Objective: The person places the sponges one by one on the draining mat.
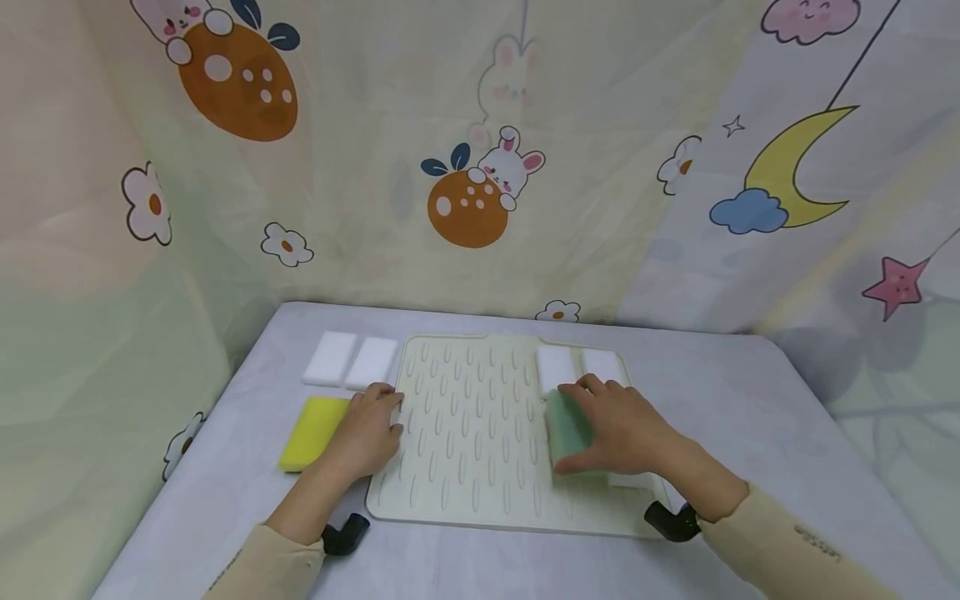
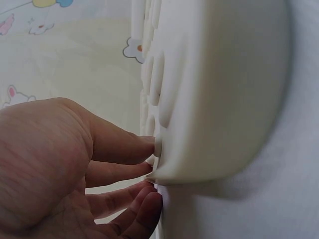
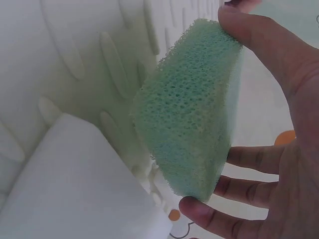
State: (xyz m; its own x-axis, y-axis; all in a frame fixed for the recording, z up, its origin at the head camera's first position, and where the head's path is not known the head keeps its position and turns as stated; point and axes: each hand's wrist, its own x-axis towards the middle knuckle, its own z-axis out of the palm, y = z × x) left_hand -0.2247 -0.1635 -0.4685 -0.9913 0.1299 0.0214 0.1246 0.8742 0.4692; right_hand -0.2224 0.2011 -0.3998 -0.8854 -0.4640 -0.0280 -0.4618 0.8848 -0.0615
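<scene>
My right hand grips a green porous sponge over the right part of a cream ridged mat. In the right wrist view, the thumb is at one end of the sponge and the fingertips at the other; it stands tilted beside a white block. My left hand rests at the mat's left edge, and the left wrist view has its thumb and fingertips against the rim. Two white sponge blocks lie at the mat's upper right; another is partly hidden under my right hand.
A yellow sponge lies left of the mat, partly behind my left hand. Two white blocks sit on the white-covered table behind it. Printed cloth walls enclose the table's back and sides.
</scene>
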